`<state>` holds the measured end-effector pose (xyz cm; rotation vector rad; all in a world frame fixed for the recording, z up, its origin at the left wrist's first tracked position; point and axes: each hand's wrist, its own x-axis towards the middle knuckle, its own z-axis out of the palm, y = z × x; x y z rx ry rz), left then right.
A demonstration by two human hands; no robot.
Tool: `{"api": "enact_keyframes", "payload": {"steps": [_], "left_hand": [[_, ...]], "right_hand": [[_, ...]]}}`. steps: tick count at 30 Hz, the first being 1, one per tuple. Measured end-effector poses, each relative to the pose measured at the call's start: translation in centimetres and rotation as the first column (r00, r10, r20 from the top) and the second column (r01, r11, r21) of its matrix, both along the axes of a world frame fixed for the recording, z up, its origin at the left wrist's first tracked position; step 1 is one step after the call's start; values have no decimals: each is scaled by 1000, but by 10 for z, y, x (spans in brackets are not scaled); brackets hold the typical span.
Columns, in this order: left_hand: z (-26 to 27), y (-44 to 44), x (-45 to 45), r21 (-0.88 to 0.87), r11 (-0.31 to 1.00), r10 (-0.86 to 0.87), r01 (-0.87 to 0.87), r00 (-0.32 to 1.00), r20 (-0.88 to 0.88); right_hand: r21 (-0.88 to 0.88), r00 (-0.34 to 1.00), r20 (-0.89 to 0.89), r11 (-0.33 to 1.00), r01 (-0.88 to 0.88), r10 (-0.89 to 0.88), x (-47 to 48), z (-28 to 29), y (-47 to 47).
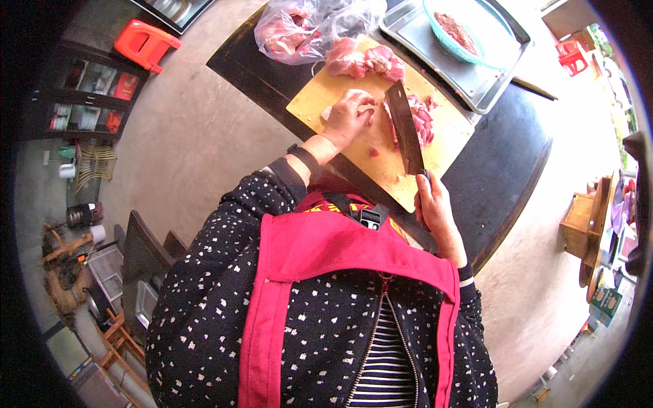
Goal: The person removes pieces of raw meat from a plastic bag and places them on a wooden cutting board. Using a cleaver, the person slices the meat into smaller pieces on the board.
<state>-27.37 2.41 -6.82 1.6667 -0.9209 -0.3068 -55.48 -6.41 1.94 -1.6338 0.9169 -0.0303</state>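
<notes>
My right hand (pixel 434 204) grips the handle of a cleaver (pixel 404 127), whose broad dark blade lies over the wooden cutting board (pixel 352 153). Cut pieces of raw meat (pixel 423 122) are heaped along the blade's right side. On the board's left part is my left hand (pixel 349 120), its fingers curled and apart from the blade. Whether it holds a small piece cannot be made out. A pale scrap (pixel 326 113) shows beside it. Larger chunks of raw meat (pixel 347 58) rest at the board's far edge.
A clear plastic bag of meat (pixel 285 38) sits at the far left of the dark table (pixel 490 153). Behind the board, a metal tray (pixel 433 56) carries a turquoise-rimmed basket (pixel 449 51) with minced-looking meat. A stick (pixel 535 87) juts past the tray. A red stool (pixel 145 46) stands on the floor.
</notes>
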Motion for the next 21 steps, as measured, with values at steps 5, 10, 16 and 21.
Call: {"api": "enact_keyframes", "payload": {"steps": [5,10,16,21], "left_hand": [[2,23,6,111,981,127,-162,955,267],[-12,31,7,151,982,43,-113,912,408],[-27,27,2,160,986,-30,-51,885,465],[-34,23,11,128,992,-86,23,854,513]], "right_hand": [[-39,996,26,996,-84,85,25,-1,1],[-198,968,-9,948,-247,251,47,-13,8],[-341,952,1,895,-287,306,46,-26,-2],[-229,955,-97,927,-297,282,71,-22,-7]]}}
